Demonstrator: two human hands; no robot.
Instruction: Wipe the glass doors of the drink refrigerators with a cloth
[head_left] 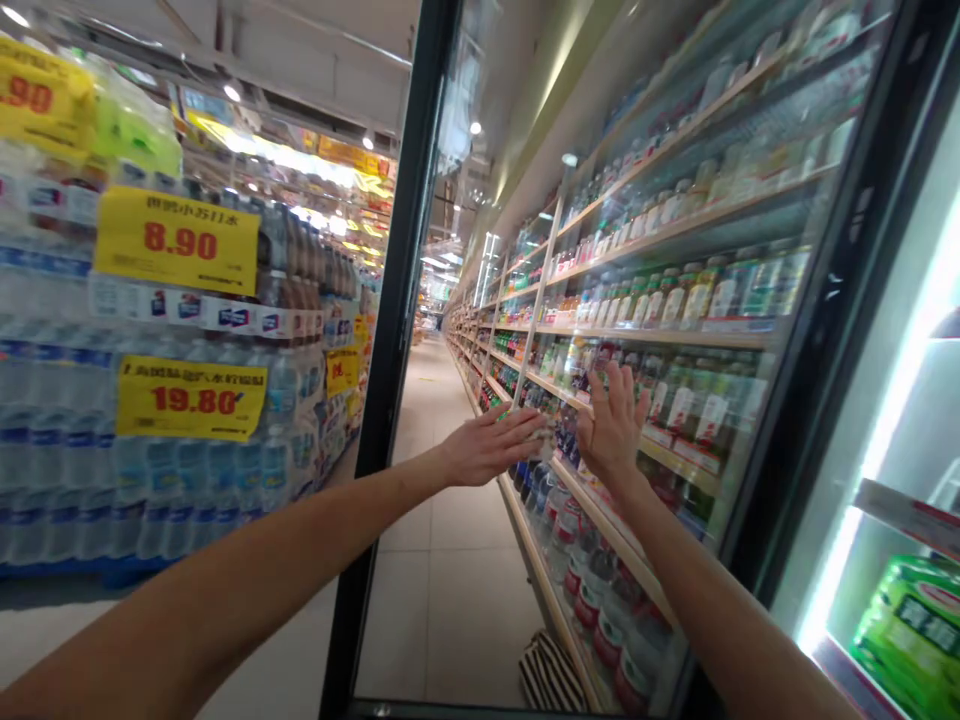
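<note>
Both my arms reach forward to a glass cooler door (465, 600) with a black frame that stands swung out in front of me. My left hand (491, 445) lies flat against the glass, fingers stretched out to the right. My right hand (613, 425) is raised beside it, palm on the glass, fingers spread upward. Neither hand holds anything. Through the glass I see an aisle and long shelves of bottled drinks (675, 290).
Stacked packs of bottled water (150, 480) with yellow price signs (177, 240) fill the left. The lit cooler interior at the right holds green packs (911, 625). A striped bag (551, 675) lies on the floor behind the glass. The tiled aisle (435, 400) runs far ahead.
</note>
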